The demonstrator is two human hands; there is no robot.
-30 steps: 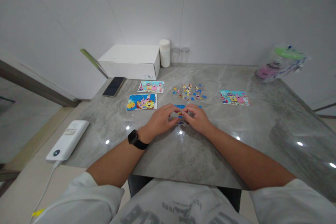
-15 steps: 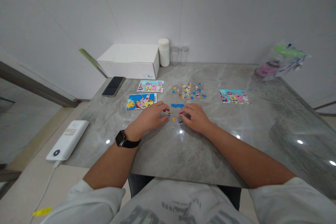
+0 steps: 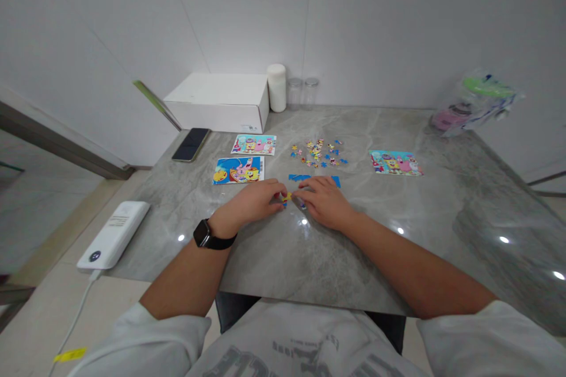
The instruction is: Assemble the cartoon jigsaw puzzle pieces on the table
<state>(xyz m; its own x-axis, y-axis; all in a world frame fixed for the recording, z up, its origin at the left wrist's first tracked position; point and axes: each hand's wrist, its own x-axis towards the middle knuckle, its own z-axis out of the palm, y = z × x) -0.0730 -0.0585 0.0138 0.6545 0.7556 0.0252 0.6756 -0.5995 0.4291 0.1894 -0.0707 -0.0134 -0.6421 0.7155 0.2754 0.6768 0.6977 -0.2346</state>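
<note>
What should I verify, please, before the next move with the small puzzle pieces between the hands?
1. Left hand at the small yellow-and-blue puzzle pieces: ok; firmness of grip, cannot tell.
2. Right hand at the same pieces: ok, fingertips beside them.
3. Those pieces properly interlocked: cannot tell, too small.
4. Flat blue puzzle strip fully visible: not ok, the right hand partly covers it.
5. Scattered multicoloured loose puzzle pieces uncovered: ok, beyond the hands.
6. Rectangular black-screened phone away from both hands: ok.
</note>
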